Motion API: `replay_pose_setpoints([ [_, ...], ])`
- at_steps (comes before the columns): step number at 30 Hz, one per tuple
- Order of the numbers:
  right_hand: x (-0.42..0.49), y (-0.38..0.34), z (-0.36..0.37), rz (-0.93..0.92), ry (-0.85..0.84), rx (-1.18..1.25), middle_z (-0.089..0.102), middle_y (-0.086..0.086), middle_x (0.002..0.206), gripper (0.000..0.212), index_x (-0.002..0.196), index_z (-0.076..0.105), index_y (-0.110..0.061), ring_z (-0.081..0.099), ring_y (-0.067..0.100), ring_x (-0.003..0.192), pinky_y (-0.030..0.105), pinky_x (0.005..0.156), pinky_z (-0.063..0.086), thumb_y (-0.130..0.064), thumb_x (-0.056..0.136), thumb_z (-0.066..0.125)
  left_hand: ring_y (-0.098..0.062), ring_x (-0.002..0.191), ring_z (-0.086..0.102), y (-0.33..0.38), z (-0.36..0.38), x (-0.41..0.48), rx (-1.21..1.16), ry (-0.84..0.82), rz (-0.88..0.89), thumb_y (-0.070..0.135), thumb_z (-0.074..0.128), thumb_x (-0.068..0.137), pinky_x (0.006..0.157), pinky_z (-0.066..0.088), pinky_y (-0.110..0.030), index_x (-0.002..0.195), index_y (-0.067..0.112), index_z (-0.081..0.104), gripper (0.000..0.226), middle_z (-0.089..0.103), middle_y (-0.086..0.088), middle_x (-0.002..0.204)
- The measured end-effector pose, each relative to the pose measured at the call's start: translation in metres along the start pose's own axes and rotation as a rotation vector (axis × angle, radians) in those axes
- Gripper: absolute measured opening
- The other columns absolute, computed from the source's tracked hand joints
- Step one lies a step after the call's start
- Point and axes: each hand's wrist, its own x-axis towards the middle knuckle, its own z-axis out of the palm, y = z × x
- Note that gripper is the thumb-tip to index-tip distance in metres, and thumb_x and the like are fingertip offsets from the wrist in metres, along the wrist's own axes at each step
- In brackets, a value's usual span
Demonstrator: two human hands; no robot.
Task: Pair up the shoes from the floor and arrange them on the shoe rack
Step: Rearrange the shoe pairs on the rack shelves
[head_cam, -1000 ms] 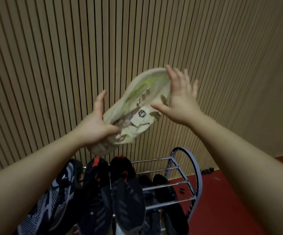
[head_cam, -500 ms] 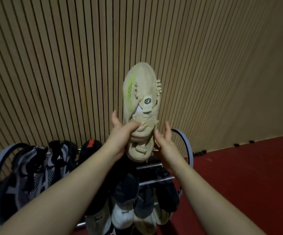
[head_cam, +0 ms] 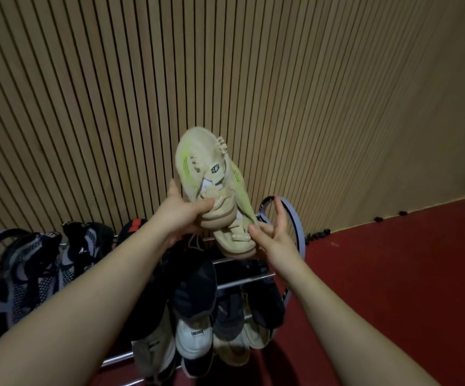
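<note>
Above the right end of the shoe rack (head_cam: 296,218), the left hand (head_cam: 178,215) grips a beige shoe (head_cam: 206,157) at its collar, toe toward the far wall. The right hand (head_cam: 276,238), fingers spread straight, touches its heel.

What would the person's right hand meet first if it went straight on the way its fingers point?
Probably the shoe rack's curved end hoop, just beyond the fingertips of the right hand; behind it stands the slatted wall. Depth is unclear, so it may pass the hoop.
</note>
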Motion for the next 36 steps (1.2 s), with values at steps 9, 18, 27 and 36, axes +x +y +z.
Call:
replay_pose_setpoints([
  [9,-0.01,0.05,-0.035,0.258,0.099,0.018,0.055,-0.007,0.115,0.071,0.15,-0.001,-0.03,0.059,0.017,0.096,0.042,0.081,0.053,-0.024,0.098,0.047,-0.021,0.089,0.062,-0.032,-0.016,-0.018,-0.071,0.101,-0.093,0.013,0.075,0.077,0.079,0.055,-0.043,0.147,0.029,-0.016,0.117,0.042,-0.011,0.143],
  [18,-0.038,0.073,-0.043,0.09,0.215,-0.907,0.027,0.008,0.148,0.075,0.149,0.016,-0.025,0.028,0.029,0.135,0.044,0.105,0.032,-0.058,0.089,0.046,-0.029,0.116,0.054,-0.064,0.002,-0.033,-0.094,0.151,-0.133,0.018,0.076,0.076,0.08,0.054,-0.041,0.148,0.029,-0.015,0.116,0.034,-0.008,0.149],
  [27,-0.039,0.106,-0.025,-0.227,0.156,-1.295,0.046,0.016,0.139,0.079,0.138,0.04,-0.022,0.047,0.04,0.124,0.052,0.09,0.047,-0.052,0.072,0.071,-0.026,0.115,0.053,-0.073,0.021,-0.042,-0.123,0.166,-0.128,0.019,0.074,0.078,0.091,0.051,-0.046,0.149,0.028,-0.013,0.113,0.036,-0.009,0.147],
  [36,-0.015,0.11,-0.021,-0.327,0.275,-1.137,0.046,0.012,0.138,0.072,0.135,0.036,-0.022,0.048,0.035,0.121,0.053,0.094,0.043,-0.019,0.074,0.075,-0.02,0.096,0.058,-0.069,0.029,-0.046,-0.127,0.157,-0.091,0.016,0.072,0.08,0.087,0.051,-0.04,0.149,0.029,-0.013,0.11,0.05,-0.003,0.118],
])
